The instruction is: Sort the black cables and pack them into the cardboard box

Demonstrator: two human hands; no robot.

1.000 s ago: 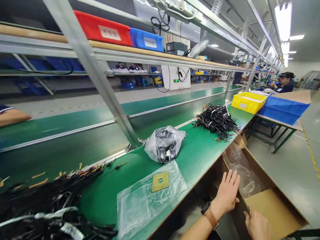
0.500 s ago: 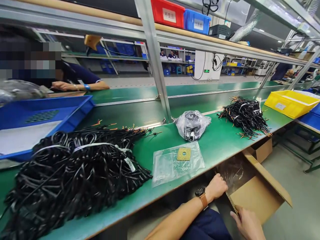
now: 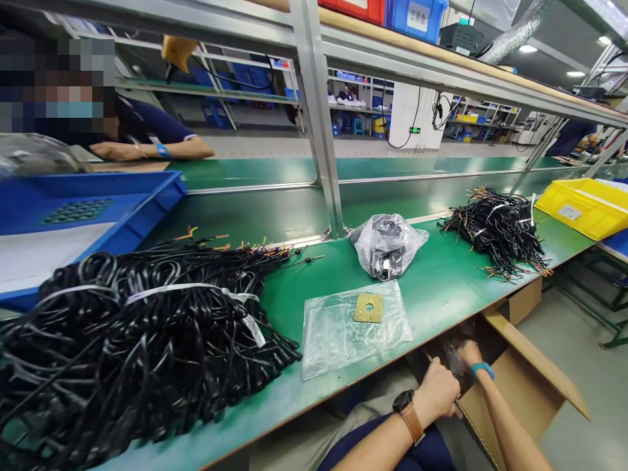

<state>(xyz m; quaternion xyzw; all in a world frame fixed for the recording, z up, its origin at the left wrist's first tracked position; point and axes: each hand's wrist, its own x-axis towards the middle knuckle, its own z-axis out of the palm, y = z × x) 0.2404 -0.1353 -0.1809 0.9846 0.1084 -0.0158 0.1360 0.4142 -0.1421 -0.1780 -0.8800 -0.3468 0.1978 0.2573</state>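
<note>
My left hand (image 3: 438, 390), with a watch on its wrist, is closed over the near edge of a cardboard box (image 3: 537, 363) under the bench edge. Inside that box is my right hand (image 3: 471, 354), a blue band on its wrist. It is at some clear plastic (image 3: 452, 350); its fingers are blurred and partly hidden. On the green bench (image 3: 289, 307) above lies a flat clear bag (image 3: 328, 333) with a square yellowish plate (image 3: 369, 308) that has a round hole. Behind it stands a translucent bag (image 3: 387, 247) of dark parts.
A large bundle of black cables (image 3: 161, 347) covers the left of the bench, beside a blue tray (image 3: 142, 209). Another cable bundle (image 3: 500, 229) and a yellow bin (image 3: 581, 208) sit at right. A metal post (image 3: 318, 124) rises mid-bench. A co-worker's arm (image 3: 161, 149) rests opposite.
My right hand has moved from the box's near edge into the box, toward the plastic. My left hand keeps its grip on the edge. The view has shifted slightly.
</note>
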